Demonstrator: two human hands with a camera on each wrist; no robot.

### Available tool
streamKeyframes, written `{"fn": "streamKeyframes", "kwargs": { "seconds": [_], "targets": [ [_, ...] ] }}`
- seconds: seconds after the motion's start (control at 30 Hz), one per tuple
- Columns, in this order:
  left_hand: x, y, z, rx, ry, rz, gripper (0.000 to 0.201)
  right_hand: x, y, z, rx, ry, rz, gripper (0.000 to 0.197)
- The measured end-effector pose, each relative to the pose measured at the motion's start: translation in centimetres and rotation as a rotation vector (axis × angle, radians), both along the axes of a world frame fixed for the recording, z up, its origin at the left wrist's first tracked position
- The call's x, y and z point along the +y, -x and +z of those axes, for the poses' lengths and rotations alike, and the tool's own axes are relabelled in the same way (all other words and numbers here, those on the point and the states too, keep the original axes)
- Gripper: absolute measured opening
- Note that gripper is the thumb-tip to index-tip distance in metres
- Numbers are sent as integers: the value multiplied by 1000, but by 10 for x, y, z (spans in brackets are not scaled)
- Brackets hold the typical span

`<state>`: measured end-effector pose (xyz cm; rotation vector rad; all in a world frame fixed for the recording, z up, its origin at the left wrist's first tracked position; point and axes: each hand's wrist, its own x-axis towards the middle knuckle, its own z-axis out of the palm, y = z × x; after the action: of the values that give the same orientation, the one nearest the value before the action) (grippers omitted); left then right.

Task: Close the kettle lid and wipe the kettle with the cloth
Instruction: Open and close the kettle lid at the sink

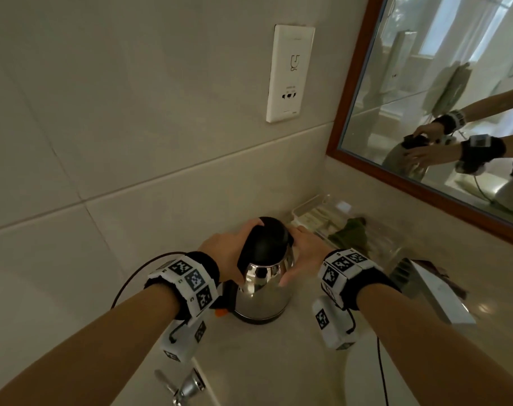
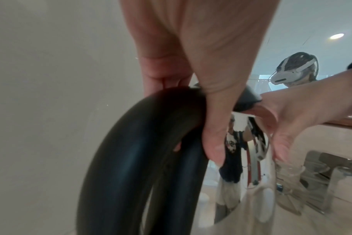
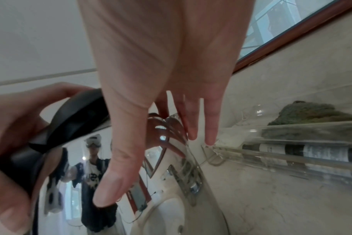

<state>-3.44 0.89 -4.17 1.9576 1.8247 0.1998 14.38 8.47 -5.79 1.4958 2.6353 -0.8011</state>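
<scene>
- On the far left, a dark cable [image 1: 132,276] loops over the counter [image 1: 278,361] behind the left wrist, and a chrome tap [image 1: 188,385] sits at the near edge.
- The left hand [image 1: 228,247] is wrapped round the top of the kettle's black handle [image 2: 131,159], fingers curled over it; in the left wrist view the thumb runs down the handle's inner side.
- The kettle [image 1: 264,288] stands upright on its base in the middle of the counter, directly ahead of both hands, long axis vertical, handle facing the left hand.
- The lid [image 1: 267,238] looks seated flat on the steel body, so closing seems done or all but done; I cannot tell whether it has latched.
- The right hand [image 1: 302,256] lies against the kettle's right flank with fingers nearly straight and spread, thumb low on the steel, steadying rather than gripping.
- The cloth [image 1: 351,232], a dark green bundle, lies in a clear tray [image 1: 310,205] just right of the kettle, towards the mirror [image 1: 439,112].
- The relation that matters: the cloth sits on the right hand's side, near it and well apart from the left. My judgement is that the right hand should fetch it while the left holds the handle.
- A socket plate [image 1: 290,73] is on the wall above.
</scene>
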Motion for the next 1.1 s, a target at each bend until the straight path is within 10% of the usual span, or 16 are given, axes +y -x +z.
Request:
{"fn": "streamKeyframes", "kwargs": {
  "seconds": [0.6, 1.1],
  "targets": [
    [-51, -120, 8, -441, -155, -123, 101, -88, -154, 23, -37, 81, -305, 93],
    [-72, -265, -72, -659, -2, -122, 98, -127, -301, -16, -203, 241, -410, 96]
  ]
}}
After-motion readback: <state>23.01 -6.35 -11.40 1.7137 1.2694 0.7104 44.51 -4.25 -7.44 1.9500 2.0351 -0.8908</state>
